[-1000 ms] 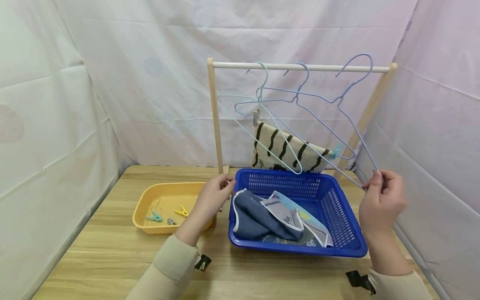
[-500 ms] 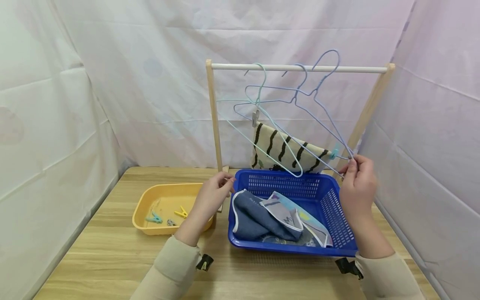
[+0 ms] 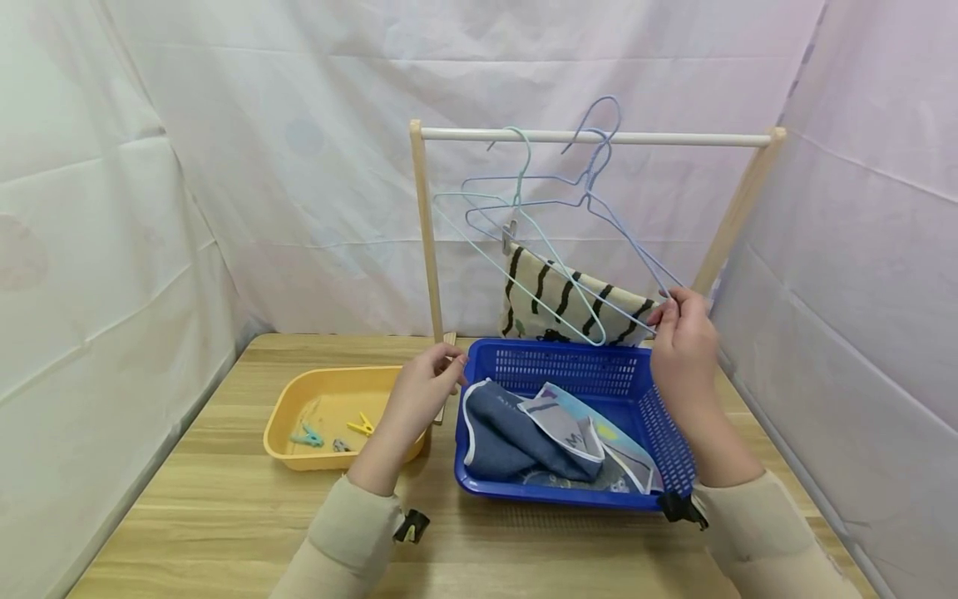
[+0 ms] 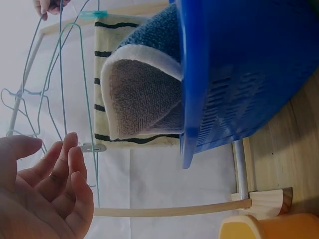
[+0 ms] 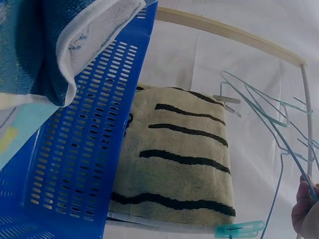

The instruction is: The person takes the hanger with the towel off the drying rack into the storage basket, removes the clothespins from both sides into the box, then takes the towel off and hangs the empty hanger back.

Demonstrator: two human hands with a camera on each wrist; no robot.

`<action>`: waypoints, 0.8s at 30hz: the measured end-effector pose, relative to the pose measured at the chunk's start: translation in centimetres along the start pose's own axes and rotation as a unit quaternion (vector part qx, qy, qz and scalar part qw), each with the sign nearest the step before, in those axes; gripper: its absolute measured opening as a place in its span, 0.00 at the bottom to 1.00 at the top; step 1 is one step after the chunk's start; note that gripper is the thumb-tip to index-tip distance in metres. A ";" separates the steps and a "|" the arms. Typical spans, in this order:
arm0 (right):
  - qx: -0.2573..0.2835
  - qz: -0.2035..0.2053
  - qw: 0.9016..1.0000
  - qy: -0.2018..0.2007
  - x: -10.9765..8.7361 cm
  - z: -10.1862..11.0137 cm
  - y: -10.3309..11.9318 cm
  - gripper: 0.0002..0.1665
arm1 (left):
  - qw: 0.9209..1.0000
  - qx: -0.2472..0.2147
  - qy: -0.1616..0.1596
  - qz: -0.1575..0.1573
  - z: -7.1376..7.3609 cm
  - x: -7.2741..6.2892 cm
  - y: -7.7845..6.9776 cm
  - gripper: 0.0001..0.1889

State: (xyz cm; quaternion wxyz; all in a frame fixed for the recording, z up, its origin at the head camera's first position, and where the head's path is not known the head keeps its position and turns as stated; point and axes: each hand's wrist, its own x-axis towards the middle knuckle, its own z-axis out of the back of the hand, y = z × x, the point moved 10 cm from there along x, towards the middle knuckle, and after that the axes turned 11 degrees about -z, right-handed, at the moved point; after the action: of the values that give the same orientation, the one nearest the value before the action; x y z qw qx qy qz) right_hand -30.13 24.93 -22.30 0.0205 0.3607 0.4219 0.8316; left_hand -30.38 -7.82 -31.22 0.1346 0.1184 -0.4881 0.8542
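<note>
My right hand [image 3: 684, 341] pinches the lower right corner of a periwinkle wire hanger [image 3: 619, 112], whose hook stands at the white rod [image 3: 696, 139]. Behind it hangs a similar hanger, with a cream, black-striped towel [image 3: 572, 295] clipped on by a grey clothespin [image 3: 508, 239] and a teal clothespin [image 5: 239, 229]. A mint hanger [image 3: 555, 249] hangs bare further left. My left hand [image 3: 425, 387], fingers loosely curled around nothing, is beside the left rim of the blue basket [image 3: 554, 497]. Dark blue towel [image 3: 516, 437] and a patterned towel [image 3: 606, 433] lie inside it.
A yellow tray [image 3: 295, 391] on the left holds a teal clothespin [image 3: 308, 435], a yellow clothespin [image 3: 362, 424] and a grey one [image 3: 341, 446]. Wooden posts [image 3: 427, 233] carry the rod behind the basket. White cloth walls enclose the wooden table [image 3: 202, 466].
My right hand has moved left and slightly up with the periwinkle hanger, bringing its hook along the rod to the towel's hanger. My left hand has hardly moved.
</note>
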 end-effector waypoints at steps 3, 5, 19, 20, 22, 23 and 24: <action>0.004 -0.003 1.000 0.006 0.3 -0.5 0.2 0.18 | 1.000 -0.008 -0.001 0.006 -0.1 0.0 0.2 0.12; 0.008 -0.007 1.000 0.011 0.4 -0.8 0.3 0.18 | 1.000 -0.016 -0.003 0.010 -0.2 -0.1 0.3 0.12; 0.003 0.004 0.999 0.033 1.0 -2.5 1.0 0.16 | 0.998 -0.047 -0.014 0.037 0.0 -0.7 0.9 0.12; 0.002 0.004 0.999 0.037 1.0 -2.6 0.9 0.16 | 0.998 -0.047 -0.015 0.036 0.0 -0.7 0.9 0.13; -0.002 0.003 0.999 0.040 0.9 -2.8 0.7 0.16 | 0.998 -0.049 -0.014 0.033 0.0 -0.7 1.0 0.13; -0.003 0.002 0.999 0.041 0.8 -2.8 0.6 0.16 | 0.998 -0.049 -0.014 0.032 -0.1 -0.7 1.0 0.13; -0.003 0.002 0.999 0.042 0.7 -2.9 0.6 0.16 | 0.998 -0.049 -0.014 0.032 -0.1 -0.7 1.0 0.12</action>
State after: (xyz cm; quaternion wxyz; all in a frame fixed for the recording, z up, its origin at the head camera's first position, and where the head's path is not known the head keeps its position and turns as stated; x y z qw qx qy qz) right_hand -32.28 22.84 -22.57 0.0026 0.3265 0.4195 0.8470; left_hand -30.08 -8.33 -32.28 0.1055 0.1082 -0.5346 0.8315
